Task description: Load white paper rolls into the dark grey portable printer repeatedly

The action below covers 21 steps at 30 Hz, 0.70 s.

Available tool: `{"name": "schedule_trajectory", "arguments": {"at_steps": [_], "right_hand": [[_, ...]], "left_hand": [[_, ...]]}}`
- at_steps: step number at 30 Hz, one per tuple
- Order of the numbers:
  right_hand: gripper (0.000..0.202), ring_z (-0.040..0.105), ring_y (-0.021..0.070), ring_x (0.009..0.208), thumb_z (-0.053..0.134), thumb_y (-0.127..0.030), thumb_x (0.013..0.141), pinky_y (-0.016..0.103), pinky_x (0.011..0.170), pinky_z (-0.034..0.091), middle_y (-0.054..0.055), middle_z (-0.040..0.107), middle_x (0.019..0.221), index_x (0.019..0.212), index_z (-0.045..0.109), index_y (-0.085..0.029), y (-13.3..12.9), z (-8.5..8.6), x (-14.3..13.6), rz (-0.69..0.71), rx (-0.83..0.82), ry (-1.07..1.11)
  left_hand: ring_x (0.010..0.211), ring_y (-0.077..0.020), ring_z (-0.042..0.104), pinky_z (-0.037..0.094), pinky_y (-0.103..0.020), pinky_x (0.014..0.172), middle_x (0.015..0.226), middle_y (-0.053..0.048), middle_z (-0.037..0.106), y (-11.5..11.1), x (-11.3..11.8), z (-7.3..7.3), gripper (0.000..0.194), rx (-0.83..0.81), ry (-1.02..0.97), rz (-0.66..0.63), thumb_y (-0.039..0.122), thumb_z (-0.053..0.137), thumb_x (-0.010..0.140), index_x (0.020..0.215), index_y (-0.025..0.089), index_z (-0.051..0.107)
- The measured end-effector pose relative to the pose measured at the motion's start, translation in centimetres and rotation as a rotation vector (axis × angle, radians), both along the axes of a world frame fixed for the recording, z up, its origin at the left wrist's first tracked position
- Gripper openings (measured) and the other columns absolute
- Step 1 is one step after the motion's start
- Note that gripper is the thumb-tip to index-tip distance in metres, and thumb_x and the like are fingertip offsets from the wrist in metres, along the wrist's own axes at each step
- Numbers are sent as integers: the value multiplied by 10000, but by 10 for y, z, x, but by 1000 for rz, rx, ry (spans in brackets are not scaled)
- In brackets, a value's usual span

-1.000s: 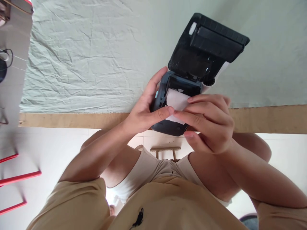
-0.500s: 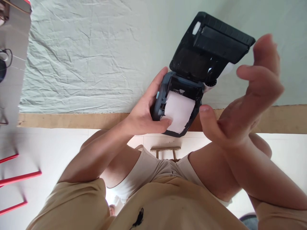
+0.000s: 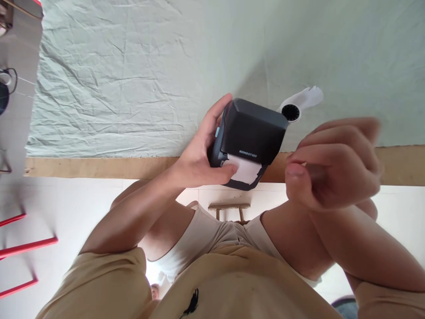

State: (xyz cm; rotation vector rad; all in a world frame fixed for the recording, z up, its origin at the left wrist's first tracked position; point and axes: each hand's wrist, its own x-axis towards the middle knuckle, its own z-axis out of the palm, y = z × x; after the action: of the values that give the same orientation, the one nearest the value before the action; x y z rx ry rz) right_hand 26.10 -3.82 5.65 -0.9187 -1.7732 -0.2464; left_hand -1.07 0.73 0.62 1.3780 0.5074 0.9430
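Note:
A dark label printer (image 3: 254, 130) with its lid down is gripped by my left hand (image 3: 202, 153). That hand's fingers wrap its left side, and the thumb presses on the white label paper (image 3: 245, 169) that sticks out below the lid. To the right of the printer, my right hand (image 3: 335, 164) is curled, thumb tip and index fingertip together, apart from the printer. Nothing shows in its pinch, though the inside of the fingers is partly hidden. Just beyond the printer's far right corner lies a paper roll (image 3: 303, 102) with a black core and a torn loose end.
A pale green cloth (image 3: 133, 79) covers the table, with a wooden edge strip (image 3: 99, 167) along the front. My legs and a wooden stool (image 3: 229, 207) are below it. Red metal bars (image 3: 29, 246) stand at the lower left.
The printer's lid has swung down from raised to closed over the paper. My right hand has lowered from beside the lid and its fingers have curled in. My left hand stays in place.

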Motion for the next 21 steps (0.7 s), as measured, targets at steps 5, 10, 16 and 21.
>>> {"name": "schedule_trajectory", "arguments": {"at_steps": [5,10,16,21], "right_hand": [[693,384,85,433,685,-347,1281,320,426,301,-31,502,494,610,555,-238,-8,14,6,272,-515,-53],[774,534,91,421,821,-508,1257,269,405,317,-17,587,479,572,607,-218,-9,15,10,377,-972,154],[753,552,100,446,900,-498,1204,266,415,297,-14,585,482,572,605,-216,-9,9,10,351,-985,196],[788,484,92,427,879,-462,1208,269,400,281,-39,471,461,572,481,-223,-10,12,4,315,-1040,243]], "left_hand": [[1336,-275,876,757,-391,1123,1738,-83,805,-17,3,26,1205,-153,88,70,350,1013,962,2006,368,413],[1526,-332,856,756,-454,1241,1802,-77,792,-16,6,26,1086,-176,44,41,607,1044,1029,1926,416,461],[1465,-406,853,772,-560,1151,1620,-105,847,-9,13,11,979,-201,87,137,894,863,1069,1876,429,562],[1508,-420,845,756,-589,1237,1652,-98,836,-10,12,16,962,-246,109,156,864,937,1030,1833,445,614]]}}
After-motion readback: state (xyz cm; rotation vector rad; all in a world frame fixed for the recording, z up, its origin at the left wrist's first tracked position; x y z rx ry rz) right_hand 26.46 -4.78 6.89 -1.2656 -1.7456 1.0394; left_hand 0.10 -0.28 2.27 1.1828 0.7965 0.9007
